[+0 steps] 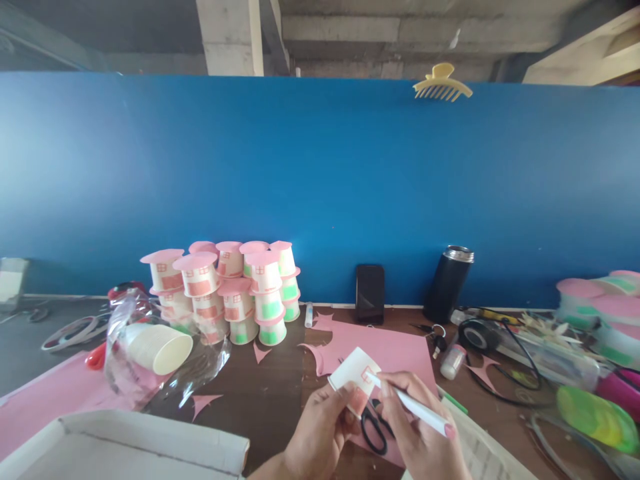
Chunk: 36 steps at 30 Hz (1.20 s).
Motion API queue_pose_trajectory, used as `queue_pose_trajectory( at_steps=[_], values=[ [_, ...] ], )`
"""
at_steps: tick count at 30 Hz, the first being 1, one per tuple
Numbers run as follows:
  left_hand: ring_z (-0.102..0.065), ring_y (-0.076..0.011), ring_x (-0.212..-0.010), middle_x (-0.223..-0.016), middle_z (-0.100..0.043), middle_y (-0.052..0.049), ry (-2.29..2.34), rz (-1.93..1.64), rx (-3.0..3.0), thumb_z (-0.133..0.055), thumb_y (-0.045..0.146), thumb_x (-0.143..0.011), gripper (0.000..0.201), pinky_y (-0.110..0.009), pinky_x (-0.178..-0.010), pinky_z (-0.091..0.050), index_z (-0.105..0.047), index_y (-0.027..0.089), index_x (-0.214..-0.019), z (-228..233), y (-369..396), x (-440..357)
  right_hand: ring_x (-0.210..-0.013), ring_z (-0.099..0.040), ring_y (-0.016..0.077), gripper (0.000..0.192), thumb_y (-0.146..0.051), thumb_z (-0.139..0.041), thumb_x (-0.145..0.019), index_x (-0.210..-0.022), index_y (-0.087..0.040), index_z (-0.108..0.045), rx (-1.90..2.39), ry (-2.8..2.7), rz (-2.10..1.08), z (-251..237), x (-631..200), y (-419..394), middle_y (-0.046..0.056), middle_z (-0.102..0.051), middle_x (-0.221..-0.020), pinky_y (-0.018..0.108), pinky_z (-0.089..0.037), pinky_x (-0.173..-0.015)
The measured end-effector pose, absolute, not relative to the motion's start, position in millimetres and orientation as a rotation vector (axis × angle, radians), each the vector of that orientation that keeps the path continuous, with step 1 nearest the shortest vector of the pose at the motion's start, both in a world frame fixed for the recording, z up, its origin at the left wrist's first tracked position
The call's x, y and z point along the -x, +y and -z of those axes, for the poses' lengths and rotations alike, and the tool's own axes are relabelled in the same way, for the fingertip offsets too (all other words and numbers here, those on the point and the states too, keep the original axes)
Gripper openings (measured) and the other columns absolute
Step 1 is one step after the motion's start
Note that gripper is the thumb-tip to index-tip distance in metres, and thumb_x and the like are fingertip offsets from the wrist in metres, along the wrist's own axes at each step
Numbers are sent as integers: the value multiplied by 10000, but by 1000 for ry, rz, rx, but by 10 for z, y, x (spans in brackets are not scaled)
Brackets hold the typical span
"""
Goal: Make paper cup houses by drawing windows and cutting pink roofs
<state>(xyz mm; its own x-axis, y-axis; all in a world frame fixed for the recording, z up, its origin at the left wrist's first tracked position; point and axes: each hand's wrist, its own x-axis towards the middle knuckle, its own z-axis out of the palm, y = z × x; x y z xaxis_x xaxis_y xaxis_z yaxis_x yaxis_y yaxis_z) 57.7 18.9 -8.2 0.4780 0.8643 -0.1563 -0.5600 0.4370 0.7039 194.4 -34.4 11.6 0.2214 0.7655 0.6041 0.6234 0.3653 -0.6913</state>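
Observation:
A white paper cup [349, 369] lies tilted in my left hand [325, 427], whose thumb presses on its side. Pink-red marks show on the cup: a small window with panes and a filled door shape partly under the thumb. My right hand [417, 427] is closed round a white marker pen [417, 408] with a pink end, its tip touching the cup at the window drawing. Just beneath both hands, black-handled scissors [373, 430] rest on a pink paper sheet [390, 347]. The far part of the scissors is hidden by the cup.
Stacked decorated cups [235, 297] with pink tops stand left of centre. A plastic bag with nested plain cups [157, 349] lies farther left, behind a white box [125, 440]. A phone [370, 293] and black bottle [449, 283] stand by the blue partition [330, 167]. Clutter fills the right.

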Motion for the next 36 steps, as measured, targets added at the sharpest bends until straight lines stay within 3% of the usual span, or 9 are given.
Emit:
queue_pose_trajectory(
  at_steps=[19,36],
  values=[
    [-409,-62,-485,-554,-518,16,558,-946,-582,-772,314,-687,256,-203,-500,-352,-641,94,-693,65,184,-568,-558,-646,130,122,-303,-518,-912,-920,-227,-613,1325,-1478,-149,-114,-1946,-342,-12,-651,-719,202,-527,-523],
    [-408,-52,-469,-529,-528,26,578,-953,-522,-825,349,-612,315,-188,-487,-368,-652,95,-683,64,192,-562,-590,-653,131,131,-320,-508,-916,-929,-238,-610,1333,-1473,-169,-86,-1959,-337,-9,-643,-739,206,-525,-555]
  ],
)
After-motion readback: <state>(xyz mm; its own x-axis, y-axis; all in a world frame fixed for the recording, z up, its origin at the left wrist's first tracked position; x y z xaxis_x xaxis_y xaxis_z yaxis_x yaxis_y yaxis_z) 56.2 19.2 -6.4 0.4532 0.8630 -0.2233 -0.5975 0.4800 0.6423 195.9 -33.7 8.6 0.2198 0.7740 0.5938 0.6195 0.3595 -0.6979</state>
